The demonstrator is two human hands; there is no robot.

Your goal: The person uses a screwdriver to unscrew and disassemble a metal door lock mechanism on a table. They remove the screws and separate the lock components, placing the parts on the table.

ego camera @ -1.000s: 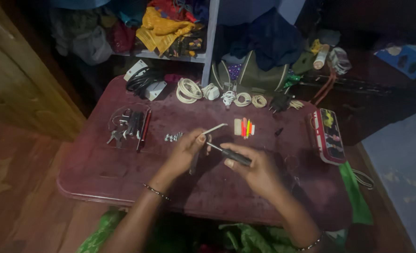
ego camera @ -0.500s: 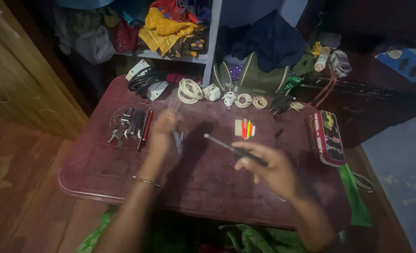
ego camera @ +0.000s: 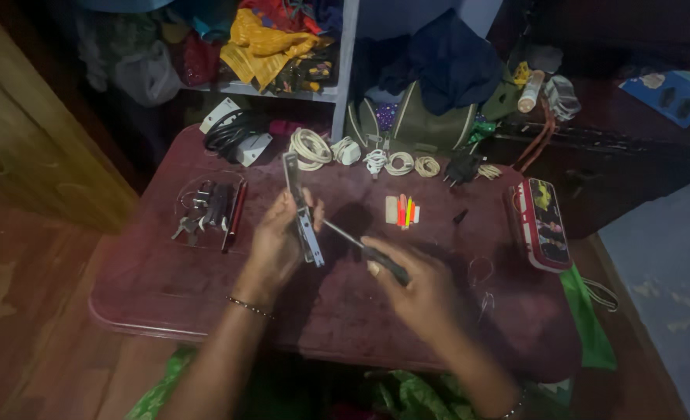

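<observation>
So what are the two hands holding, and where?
Left hand grips a long metal strip near its middle; right hand holds a screwdriver by its dark handle.

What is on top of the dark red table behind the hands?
On the table, behind the left hand and right hand, lie white cable coils, a black plug and small colourful sticks. The hands cover the tabletop beneath them.

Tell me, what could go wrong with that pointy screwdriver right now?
1. The screwdriver in the right hand points at the metal strip that the left hand holds in the air; a slip might jab those fingers.
2. The strip is unsupported above the table, so it could twist or drop.
</observation>
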